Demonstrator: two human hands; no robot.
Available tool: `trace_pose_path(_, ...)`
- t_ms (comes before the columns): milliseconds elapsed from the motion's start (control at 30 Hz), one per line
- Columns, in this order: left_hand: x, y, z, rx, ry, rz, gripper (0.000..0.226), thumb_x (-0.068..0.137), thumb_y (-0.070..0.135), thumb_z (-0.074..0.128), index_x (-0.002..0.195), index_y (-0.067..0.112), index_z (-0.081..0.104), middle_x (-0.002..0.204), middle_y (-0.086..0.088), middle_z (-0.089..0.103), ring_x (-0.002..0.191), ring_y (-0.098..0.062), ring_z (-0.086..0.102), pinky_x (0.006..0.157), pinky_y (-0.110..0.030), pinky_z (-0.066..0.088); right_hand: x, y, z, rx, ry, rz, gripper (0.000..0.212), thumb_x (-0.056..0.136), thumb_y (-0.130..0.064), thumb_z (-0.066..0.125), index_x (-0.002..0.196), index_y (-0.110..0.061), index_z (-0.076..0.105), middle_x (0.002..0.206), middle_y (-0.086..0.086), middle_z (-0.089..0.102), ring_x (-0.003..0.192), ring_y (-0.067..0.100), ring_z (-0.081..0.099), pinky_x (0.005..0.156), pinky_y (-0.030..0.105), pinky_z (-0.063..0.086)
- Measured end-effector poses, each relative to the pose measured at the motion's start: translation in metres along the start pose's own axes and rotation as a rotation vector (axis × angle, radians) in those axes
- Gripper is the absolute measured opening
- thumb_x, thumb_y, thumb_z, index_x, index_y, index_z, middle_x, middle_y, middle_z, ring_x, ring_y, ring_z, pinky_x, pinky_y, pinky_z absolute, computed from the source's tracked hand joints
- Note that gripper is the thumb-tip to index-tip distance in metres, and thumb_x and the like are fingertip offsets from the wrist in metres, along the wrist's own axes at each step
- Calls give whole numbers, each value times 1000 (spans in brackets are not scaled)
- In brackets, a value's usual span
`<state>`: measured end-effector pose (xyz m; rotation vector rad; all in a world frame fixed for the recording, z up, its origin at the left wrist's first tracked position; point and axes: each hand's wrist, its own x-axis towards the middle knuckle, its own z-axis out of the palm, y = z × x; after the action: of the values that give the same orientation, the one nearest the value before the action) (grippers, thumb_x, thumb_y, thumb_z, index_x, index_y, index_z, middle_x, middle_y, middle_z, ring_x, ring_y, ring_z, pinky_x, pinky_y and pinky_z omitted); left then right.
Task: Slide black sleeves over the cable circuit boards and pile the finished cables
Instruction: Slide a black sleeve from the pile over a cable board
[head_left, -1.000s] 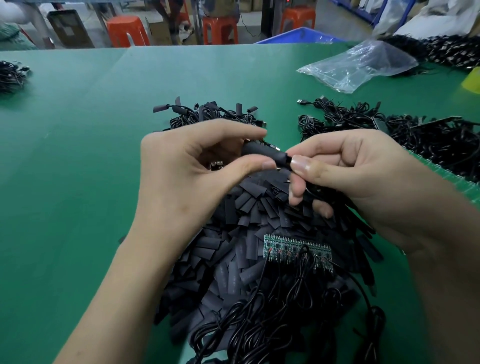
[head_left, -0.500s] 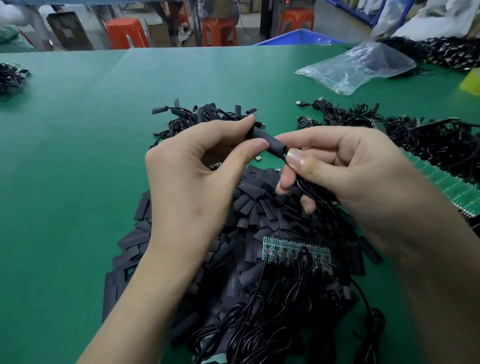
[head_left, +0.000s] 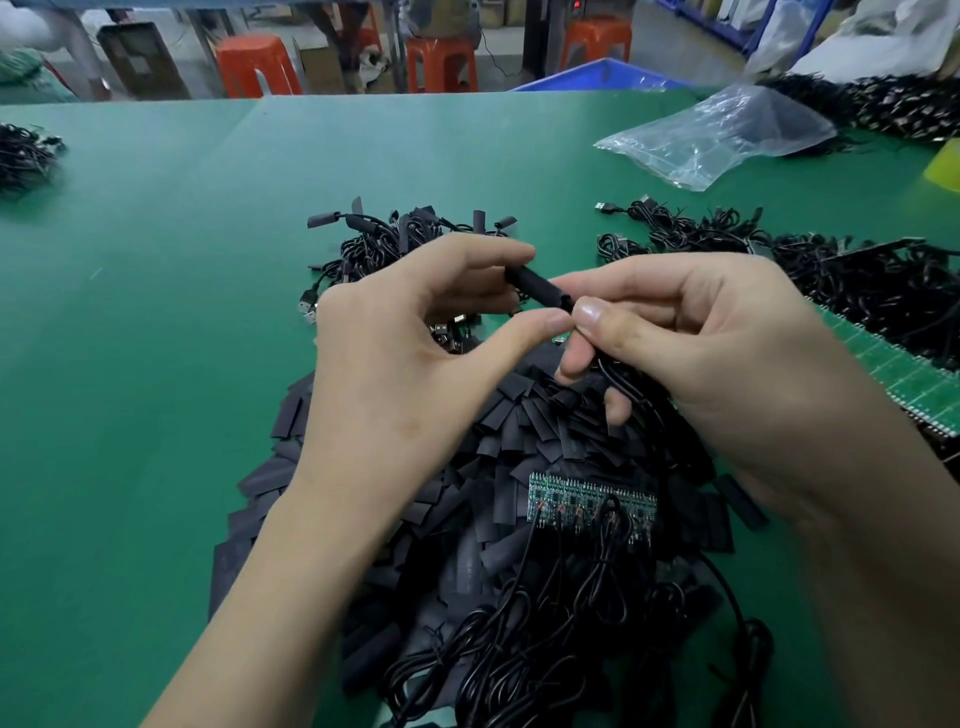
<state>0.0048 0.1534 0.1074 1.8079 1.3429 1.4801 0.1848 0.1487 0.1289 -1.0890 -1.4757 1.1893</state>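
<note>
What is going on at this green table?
A person's left hand pinches a black sleeve while the right hand holds the cable running into it. Beneath them lie loose sleeves and a strip of circuit boards; sleeved cables are piled behind the hands.

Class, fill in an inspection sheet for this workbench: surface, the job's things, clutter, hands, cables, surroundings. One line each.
Surface: green table, no spills seen.
Job's things: black sleeve held above a heap of loose sleeves; circuit board strip lies on the heap; sleeved cables piled behind the hands.
Clutter: clear plastic bag far right; green board panel at right edge.
Hands: left hand pinches the black sleeve; right hand pinches the held cable at the sleeve's end.
Cables: black cables trail from the strip toward the viewer; another cable pile at right.
Surroundings: orange stools and a blue bin beyond the table.
</note>
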Motion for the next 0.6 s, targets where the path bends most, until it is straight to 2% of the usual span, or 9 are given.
trace_pose_path(300,1,-4,-2,-56,-75,-26,24,84,19,84,107,17,77,96,7,79,91,-4,76,87,-22,58,1,2,0,-51,7,-18,15,96,-5,65,101,-13,77,69,8,73,51,15,59,48,21,51)
trace_pose_path(467,-1,0,1,-21,-57,-7,22,83,15,82,105,18,77,93,9,78,88,0,74,84,-17,57,2,4,1,-92,11,-27,15,96,-6,67,101,-15,78,71,7,74,52,21,60,49,23,52)
trace_pose_path(533,-2,2,3,0,-42,4,22,81,17,80,103,18,76,92,10,78,88,0,74,84,-18,57,2,5,2,-122,16,-36,15,95,-6,68,102,-15,78,71,6,74,51,18,61,49,23,53)
trace_pose_path(600,-4,4,5,19,-15,9,21,79,20,77,101,18,75,91,12,78,88,0,74,85,-20,58,2,6,3,-170,24,-46,15,95,-8,69,102,-17,79,71,4,75,54,24,64,51,29,56)
